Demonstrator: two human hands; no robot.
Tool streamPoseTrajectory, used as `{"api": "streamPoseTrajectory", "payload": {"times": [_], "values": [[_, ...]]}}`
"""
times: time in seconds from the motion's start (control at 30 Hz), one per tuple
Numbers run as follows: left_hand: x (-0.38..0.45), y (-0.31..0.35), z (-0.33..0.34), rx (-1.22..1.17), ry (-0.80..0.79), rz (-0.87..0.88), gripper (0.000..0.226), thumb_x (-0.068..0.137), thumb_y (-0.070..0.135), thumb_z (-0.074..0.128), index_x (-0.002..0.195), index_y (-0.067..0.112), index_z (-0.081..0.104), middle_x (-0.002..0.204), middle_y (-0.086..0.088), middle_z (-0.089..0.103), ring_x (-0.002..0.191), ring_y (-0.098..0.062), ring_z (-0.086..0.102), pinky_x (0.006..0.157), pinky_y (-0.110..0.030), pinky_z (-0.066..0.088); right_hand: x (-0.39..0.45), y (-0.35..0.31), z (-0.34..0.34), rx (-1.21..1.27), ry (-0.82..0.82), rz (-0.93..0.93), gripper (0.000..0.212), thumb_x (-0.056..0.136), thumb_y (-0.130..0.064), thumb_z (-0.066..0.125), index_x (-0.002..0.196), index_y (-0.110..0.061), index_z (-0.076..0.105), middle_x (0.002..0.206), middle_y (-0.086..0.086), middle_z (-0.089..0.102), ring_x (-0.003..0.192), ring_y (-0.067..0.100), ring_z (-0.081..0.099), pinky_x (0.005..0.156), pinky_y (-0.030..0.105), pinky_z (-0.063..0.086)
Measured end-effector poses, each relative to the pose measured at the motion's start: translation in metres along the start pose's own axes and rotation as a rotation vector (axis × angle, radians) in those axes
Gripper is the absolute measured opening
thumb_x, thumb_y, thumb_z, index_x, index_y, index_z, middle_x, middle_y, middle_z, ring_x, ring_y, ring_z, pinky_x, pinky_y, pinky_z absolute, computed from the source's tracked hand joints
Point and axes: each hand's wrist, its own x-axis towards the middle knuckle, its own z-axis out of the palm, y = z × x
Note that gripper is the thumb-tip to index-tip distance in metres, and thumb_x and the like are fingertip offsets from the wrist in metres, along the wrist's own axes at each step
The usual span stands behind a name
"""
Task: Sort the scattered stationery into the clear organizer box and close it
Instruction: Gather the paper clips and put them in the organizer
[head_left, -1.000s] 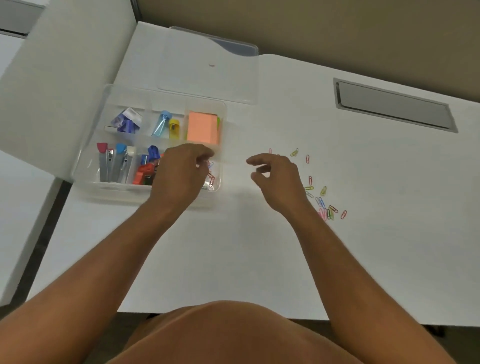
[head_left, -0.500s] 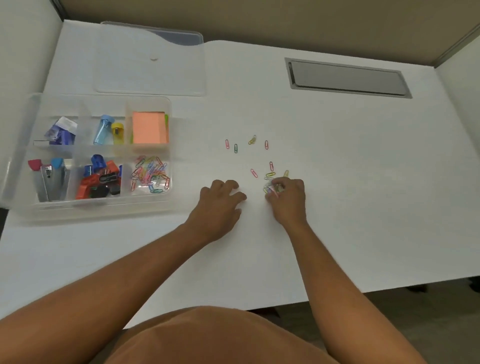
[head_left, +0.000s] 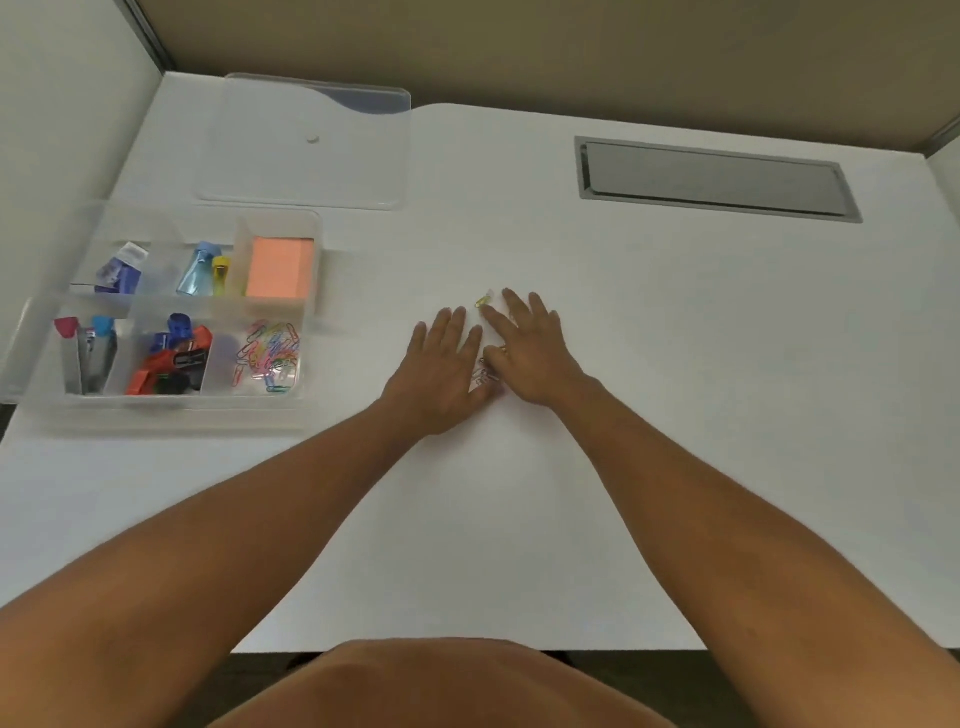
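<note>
A white desk (head_left: 649, 415) fills most of the frame, with a grey recessed panel (head_left: 717, 179) at upper right. At middle left sits the clear box (head_left: 156, 410), open, its compartments in two rows. Its clear lid (head_left: 306, 156) lies flat on the desk just above it, at upper left, apart from the box. Both forearms reach up from the bottom edge and meet near the centre. The left hand (head_left: 441, 369) lies palm down with fingers spread flat on the desk; the right hand (head_left: 530, 353) lies likewise just to its right, the two nearly touching at the thumbs, neither clamped on anything. In the gap between them a small bunch of clips (head_left: 485, 374) shows on the desk; how many lie under the palms cannot be told. In the box, the upper right compartment holds an orange notepad (head_left: 280, 267), the lower right one a heap of coloured paper clips (head_left: 270, 358), and the lower middle one red, blue and black binder clips (head_left: 171, 358). One yellow clip (head_left: 483, 301) lies on the desk touching the right hand's fingertips, just above centre.
</note>
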Motion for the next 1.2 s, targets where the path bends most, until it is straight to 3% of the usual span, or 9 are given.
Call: {"api": "streamPoseTrajectory", "payload": {"times": [0.1, 0.23, 0.37, 0.5, 0.57, 0.7, 0.87, 1.03, 1.2], "values": [[-0.014, 0.011, 0.015, -0.073, 0.145, 0.001, 0.065, 0.106, 0.049, 0.037, 0.150, 0.001, 0.045, 0.160, -0.024, 0.037, 0.151, -0.040, 0.032, 0.123, -0.052, 0.028, -0.019, 0.006, 0.006, 0.007, 0.011, -0.115, 0.054, 0.108, -0.041, 0.035, 0.158, -0.018, 0.033, 0.169, 0.010, 0.018, 0.157, 0.035, 0.008, 0.124, 0.054, 0.015], [-0.037, 0.024, 0.031, -0.053, 0.344, 0.026, 0.030, 0.103, 0.017, 0.052, 0.126, 0.002, 0.065, 0.131, -0.019, 0.062, 0.122, -0.038, 0.057, 0.093, -0.047, 0.055, -0.063, 0.011, 0.020, 0.031, 0.059, -0.240, 0.047, 0.108, -0.024, 0.042, 0.153, -0.012, 0.041, 0.165, 0.011, 0.030, 0.154, 0.036, 0.020, 0.125, 0.047, 0.024], [-0.051, 0.041, 0.030, -0.076, 0.336, -0.021, 0.018, 0.093, 0.006, 0.064, 0.111, 0.006, 0.069, 0.103, -0.009, 0.063, 0.098, -0.029, 0.057, 0.064, -0.040, 0.056, -0.087, -0.001, 0.024, -0.002, 0.125, -0.227, 0.041, 0.099, -0.006, 0.055, 0.141, -0.010, 0.056, 0.150, 0.011, 0.051, 0.138, 0.034, 0.045, 0.098, 0.041, 0.051], [-0.041, 0.049, 0.023, -0.048, 0.190, -0.146, 0.014, 0.084, -0.002, 0.067, 0.088, 0.011, 0.070, 0.083, -0.004, 0.059, 0.081, -0.024, 0.055, 0.061, -0.041, 0.053, -0.078, -0.012, 0.009, -0.055, 0.121, -0.245, 0.021, 0.094, 0.000, 0.055, 0.108, -0.010, 0.067, 0.113, 0.006, 0.060, 0.108, 0.026, 0.053, 0.063, 0.032, 0.044], [-0.036, 0.055, 0.013, -0.090, 0.177, -0.242, 0.017, 0.088, 0.001, 0.058, 0.075, 0.009, 0.065, 0.073, -0.005, 0.056, 0.074, -0.024, 0.056, 0.061, -0.040, 0.049, -0.069, -0.011, 0.003, -0.057, 0.093, -0.262, 0.021, 0.091, 0.003, 0.052, 0.098, -0.009, 0.066, 0.100, 0.007, 0.058, 0.099, 0.025, 0.052, 0.062, 0.033, 0.037], [-0.030, 0.053, -0.003, -0.399, 0.239, -0.416, 0.009, 0.088, 0.012, 0.066, 0.083, 0.014, 0.073, 0.078, -0.001, 0.072, 0.072, -0.021, 0.067, 0.068, -0.035, 0.056, -0.051, -0.007, -0.003, 0.036, 0.051, -0.225, 0.024, 0.093, -0.005, 0.051, 0.101, -0.014, 0.072, 0.092, 0.005, 0.059, 0.091, 0.024, 0.057, 0.068, 0.033, 0.044], [-0.041, 0.044, -0.016, -0.860, 0.343, -0.654, 0.017, 0.077, -0.001, 0.072, 0.076, 0.016, 0.075, 0.072, 0.005, 0.073, 0.056, -0.006, 0.071, 0.054, -0.013, 0.053, -0.059, 0.000, -0.015, 0.494, 0.168, 0.024, 0.017, 0.092, -0.008, 0.064, 0.101, -0.015, 0.077, 0.096, -0.002, 0.074, 0.085, 0.013, 0.069, 0.078, 0.026, 0.052], [-0.063, 0.035, -0.024, -1.394, 0.461, -0.769, 0.012, 0.076, 0.001, 0.084, 0.079, 0.010, 0.077, 0.083, -0.011, 0.079, 0.076, -0.029, 0.077, 0.083, -0.040, 0.064, -0.080, -0.012, -0.015, 1.313, 0.149, 0.484, 0.013, 0.091, 0.002, 0.071, 0.100, -0.005, 0.075, 0.090, 0.012, 0.077, 0.072, 0.024, 0.075, 0.076, 0.028, 0.063], [-0.090, 0.027, -0.054, -1.802, 0.501, -0.766, 0.015, 0.079, -0.009, 0.081, 0.085, 0.002, 0.072, 0.088, -0.015, 0.073, 0.077, -0.025, 0.073, 0.079, -0.028, 0.061, -0.093, -0.046, -0.011, 2.036, -0.017, 0.650, 0.022, 0.094, 0.005, 0.063, 0.116, 0.002, 0.066, 0.097, 0.011, 0.072, 0.086, 0.020, 0.074, 0.075, 0.023, 0.061]]}}
